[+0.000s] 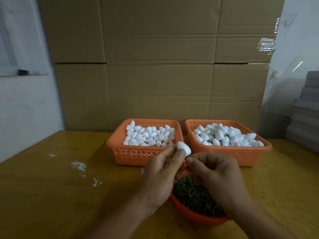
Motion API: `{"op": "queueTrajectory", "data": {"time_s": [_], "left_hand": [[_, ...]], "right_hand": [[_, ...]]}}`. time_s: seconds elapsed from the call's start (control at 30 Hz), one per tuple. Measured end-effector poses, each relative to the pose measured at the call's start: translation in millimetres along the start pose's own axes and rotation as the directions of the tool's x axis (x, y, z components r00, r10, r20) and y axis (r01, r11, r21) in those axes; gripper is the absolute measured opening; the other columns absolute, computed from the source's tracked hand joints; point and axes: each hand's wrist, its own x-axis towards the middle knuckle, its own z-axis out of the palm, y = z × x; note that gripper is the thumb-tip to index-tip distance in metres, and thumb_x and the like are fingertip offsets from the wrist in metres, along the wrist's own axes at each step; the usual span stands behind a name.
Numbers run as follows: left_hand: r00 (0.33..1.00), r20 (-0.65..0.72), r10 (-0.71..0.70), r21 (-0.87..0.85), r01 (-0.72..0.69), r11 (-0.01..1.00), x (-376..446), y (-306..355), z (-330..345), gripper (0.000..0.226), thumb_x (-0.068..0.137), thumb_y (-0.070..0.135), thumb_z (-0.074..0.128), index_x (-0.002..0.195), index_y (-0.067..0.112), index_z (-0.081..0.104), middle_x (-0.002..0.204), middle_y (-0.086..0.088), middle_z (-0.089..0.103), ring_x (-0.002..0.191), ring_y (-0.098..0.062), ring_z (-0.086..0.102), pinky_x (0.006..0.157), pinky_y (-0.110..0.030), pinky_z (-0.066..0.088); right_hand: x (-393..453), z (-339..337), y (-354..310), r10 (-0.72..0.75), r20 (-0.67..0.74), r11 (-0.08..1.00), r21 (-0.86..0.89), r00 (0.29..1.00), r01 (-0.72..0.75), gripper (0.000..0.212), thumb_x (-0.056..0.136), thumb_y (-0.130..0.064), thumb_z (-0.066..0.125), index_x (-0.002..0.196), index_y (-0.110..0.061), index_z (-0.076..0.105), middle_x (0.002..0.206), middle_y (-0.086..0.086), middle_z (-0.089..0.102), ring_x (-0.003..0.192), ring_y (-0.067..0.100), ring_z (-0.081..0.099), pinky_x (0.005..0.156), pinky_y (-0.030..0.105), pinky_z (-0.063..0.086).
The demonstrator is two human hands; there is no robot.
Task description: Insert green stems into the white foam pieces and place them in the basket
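Observation:
My left hand (162, 171) pinches a white egg-shaped foam piece (184, 148) between thumb and fingers, raised in front of the two baskets. My right hand (217, 173) is curled beside it, its fingertips meeting the left thumb just under the foam; whether it holds a stem is hidden. Below both hands an orange bowl (193, 216) holds a heap of green stems (191, 194). The left orange basket (120, 150) is full of plain foam pieces. The right orange basket (229, 152) holds foam pieces with bits of green among them.
The yellow-brown table (60, 195) carries white foam scraps (78, 165) at the left. Stacked cardboard boxes (155, 66) stand right behind the baskets. Grey stacked sheets (305, 109) rise at the right edge.

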Motion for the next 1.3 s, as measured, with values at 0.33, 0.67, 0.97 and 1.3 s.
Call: {"op": "queueTrajectory", "data": {"time_s": [0.33,0.67,0.97,1.3], "left_hand": [[0.999,0.040,-0.021,0.244,0.011,0.970,-6.8,-9.1,2.5,0.041,0.085,0.063,0.053,0.115,0.038,0.066,0.084,0.022,0.066,0.084,0.002,0.063,0.074,-0.019,0.051],[0.999,0.050,0.012,0.328,-0.028,0.944,-9.0,-6.1,3.9,0.034,0.089,0.059,0.052,0.109,0.037,0.067,0.090,0.014,0.069,0.083,-0.004,0.065,0.070,-0.026,0.056],[0.996,0.074,0.046,0.336,-0.069,0.940,-8.8,-6.5,4.6,0.031,0.090,0.054,0.052,0.101,0.030,0.069,0.083,0.019,0.066,0.081,0.000,0.063,0.068,-0.015,0.049],[0.997,0.032,0.075,0.404,-0.082,0.911,-5.8,-8.1,-0.1,0.044,0.088,0.067,0.052,0.062,0.031,0.050,0.054,0.014,0.047,0.054,-0.003,0.047,0.054,-0.025,0.038]], "right_hand": [[76.2,-66.2,31.2,0.035,-0.377,0.875,-0.436,0.926,-0.210,0.010,0.091,-0.016,0.069,0.085,-0.018,0.076,0.070,-0.002,0.072,0.055,0.013,0.062,0.054,0.032,0.052],[126.8,-93.3,53.8,0.095,-0.456,0.401,-0.796,0.885,-0.454,0.022,0.090,-0.024,0.061,0.072,-0.011,0.066,0.067,0.009,0.063,0.059,0.025,0.059,0.055,0.028,0.046],[130.0,-89.5,50.2,0.142,-0.461,0.382,-0.791,0.876,-0.478,0.024,0.093,-0.020,0.056,0.071,-0.009,0.060,0.065,0.009,0.060,0.056,0.022,0.057,0.051,0.025,0.039],[62.7,-57.0,12.6,-0.127,-0.249,0.703,-0.705,0.960,-0.089,0.027,0.091,-0.005,0.056,0.103,-0.018,0.076,0.074,-0.002,0.068,0.045,0.002,0.048,0.050,0.021,0.033]]}}
